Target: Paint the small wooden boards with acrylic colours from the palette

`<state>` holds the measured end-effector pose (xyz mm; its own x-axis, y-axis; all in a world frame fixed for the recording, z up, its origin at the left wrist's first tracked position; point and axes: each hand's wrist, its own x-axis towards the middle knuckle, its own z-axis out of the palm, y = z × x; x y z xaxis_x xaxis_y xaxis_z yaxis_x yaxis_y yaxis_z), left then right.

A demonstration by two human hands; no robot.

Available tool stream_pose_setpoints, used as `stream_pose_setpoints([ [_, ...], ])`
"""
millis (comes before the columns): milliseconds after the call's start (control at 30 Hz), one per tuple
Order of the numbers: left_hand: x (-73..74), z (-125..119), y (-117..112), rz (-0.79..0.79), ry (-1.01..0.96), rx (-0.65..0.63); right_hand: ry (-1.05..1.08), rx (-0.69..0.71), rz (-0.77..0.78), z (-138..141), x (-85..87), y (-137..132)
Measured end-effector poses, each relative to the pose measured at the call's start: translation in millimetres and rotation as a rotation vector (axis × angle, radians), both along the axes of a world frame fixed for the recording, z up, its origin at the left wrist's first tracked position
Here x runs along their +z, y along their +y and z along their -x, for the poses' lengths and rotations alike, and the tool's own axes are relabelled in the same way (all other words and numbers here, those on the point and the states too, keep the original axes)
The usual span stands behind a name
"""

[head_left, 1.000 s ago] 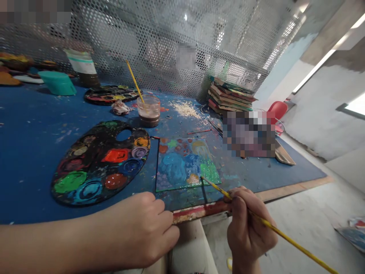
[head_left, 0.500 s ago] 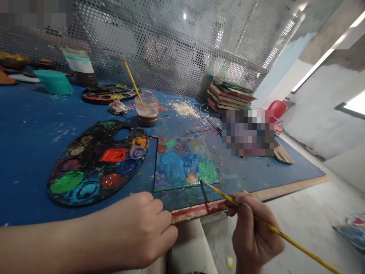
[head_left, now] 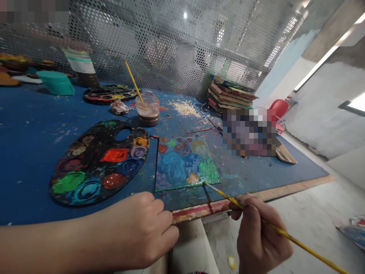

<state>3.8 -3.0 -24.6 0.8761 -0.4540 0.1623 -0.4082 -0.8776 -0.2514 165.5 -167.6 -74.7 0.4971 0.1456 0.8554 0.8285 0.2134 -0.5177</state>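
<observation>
Right hand (head_left: 261, 236) has dropped back and rightward off the tabletop (head_left: 34, 129) edge since a second ago; the brush tip has slid from inside the painted tile's near-right corner to just at that corner's edge. Paintbrush (head_left: 225, 195): yellow handle, pinched in the right hand's fingers, long axis running from the tip at the painted tile (head_left: 185, 163) down-right past the hand and out of frame. Tile lies flat, up-left of the right hand, tip pointing straight at it. Left hand (head_left: 142, 228) is curled into a loose fist, holding nothing, resting on the near edge just below-left of the tile; it's about as close to the tile, but empty. Palette (head_left: 99, 163) sits just left of the tile, water cup (head_left: 148, 110) with a second brush behind the tile, stack of boards (head_left: 230, 97) behind-right of it.
</observation>
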Motion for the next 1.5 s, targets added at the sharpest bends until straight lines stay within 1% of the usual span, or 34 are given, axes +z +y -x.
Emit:
stream_pose_setpoints([
  [167, 0.4, 0, 0, 0.001, -0.008, 0.006, 0.02, -0.084, -0.105, -6, -5.3, -4],
  [267, 0.3, 2, 0, -0.005, -0.005, 0.004, 0.046, -0.115, -0.12, -12, -8.5, -7],
  [467, -1.5, 3, 0, 0.001, -0.008, 0.002, 0.03, -0.174, -0.177, -21, -9.7, -13],
  [633, -1.1, 3, 0, 0.002, 0.004, 0.008, 0.041, -0.175, -0.188, -23, -11.4, -15],
  [833, -0.8, 1, 0, 0.008, 0.011, 0.003, 0.02, -0.111, -0.143, -20, -6.8, -14],
  [900, -0.9, 1, 1, 0.007, 0.01, 0.002, 0.02, -0.114, -0.148, -20, -6.3, -14],
  [1200, -0.6, 2, 1, -0.003, 0.014, 0.002, 0.057, -0.139, -0.085, -22, -10.7, -17],
  [1267, -1.3, 3, 1, -0.008, 0.016, 0.002, 0.066, -0.15, -0.093, -21, -10.8, -16],
  [1433, -1.7, 2, 1, 0.0, 0.013, -0.001, 0.052, -0.147, -0.049, -23, -8.4, -15],
  [1500, -1.0, 2, 1, 0.009, 0.003, 0.0, 0.05, -0.16, -0.064, -25, -6.6, -12],
])
